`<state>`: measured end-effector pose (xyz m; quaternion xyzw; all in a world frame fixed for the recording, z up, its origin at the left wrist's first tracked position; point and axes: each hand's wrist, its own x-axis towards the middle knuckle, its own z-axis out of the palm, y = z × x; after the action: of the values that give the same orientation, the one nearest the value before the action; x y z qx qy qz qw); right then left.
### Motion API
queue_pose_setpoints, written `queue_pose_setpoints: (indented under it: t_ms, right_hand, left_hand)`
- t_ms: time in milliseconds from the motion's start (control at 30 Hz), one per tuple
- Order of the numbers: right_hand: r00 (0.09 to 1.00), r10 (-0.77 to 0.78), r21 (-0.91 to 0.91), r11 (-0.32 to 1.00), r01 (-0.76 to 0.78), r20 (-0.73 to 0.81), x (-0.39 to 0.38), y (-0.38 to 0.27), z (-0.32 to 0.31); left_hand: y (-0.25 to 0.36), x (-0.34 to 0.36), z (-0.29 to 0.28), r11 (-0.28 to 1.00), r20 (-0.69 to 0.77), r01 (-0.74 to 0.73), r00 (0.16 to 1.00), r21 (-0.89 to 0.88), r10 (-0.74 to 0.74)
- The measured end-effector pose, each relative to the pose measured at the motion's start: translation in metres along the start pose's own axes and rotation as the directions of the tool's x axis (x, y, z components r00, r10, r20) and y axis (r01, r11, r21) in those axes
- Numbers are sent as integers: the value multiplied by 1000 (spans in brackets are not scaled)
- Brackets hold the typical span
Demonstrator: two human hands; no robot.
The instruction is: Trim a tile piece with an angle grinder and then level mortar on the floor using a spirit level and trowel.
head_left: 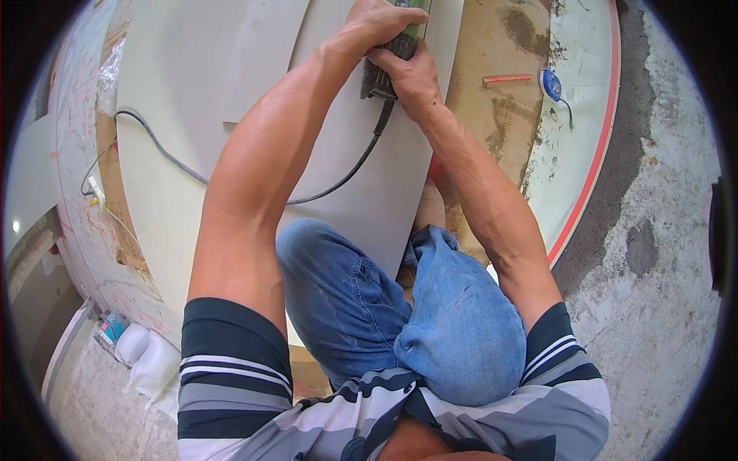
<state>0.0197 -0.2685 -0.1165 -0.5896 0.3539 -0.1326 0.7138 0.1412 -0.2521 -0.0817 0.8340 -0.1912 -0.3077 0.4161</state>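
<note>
Left hand (378,21): was wrapped around the power tool (378,80).
Right hand (416,83): clasped its rear, near the panel's (388,203) right edge.
White plastic (156,366): sat on the floor (96,396) (contents unclear).

Bare hands (415,80): two
Green-and-black handheld power tool (380,81): one
Smooth pale grey boards (257,65): at least two, from here
Blue plastic tape measure (551,85): one
Thin red stick (507,78): one

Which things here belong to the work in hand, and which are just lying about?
In use:
Green-and-black power tool, gripped by left hand and right hand
Its dark cord
Pale panel underneath, probably

Apparently lying about:
Blue tape measure
Thin red stick
Crumpled clear plastic
White bundle, lower left
</note>
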Motion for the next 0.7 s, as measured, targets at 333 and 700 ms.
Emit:
queue_pose_setpoints:
  t_ms: [333,700]
  right_hand:
    - [1000,-11,56,998,11,14,-5,2,-2]
    - [999,-22,-15,1000,23,42,-18,-3,2]
  left_hand:
    - [3,-8,-1,999,50,-22,999,28,21]
    - [-5,-16,-2,997,49,15,999,-70,-11]
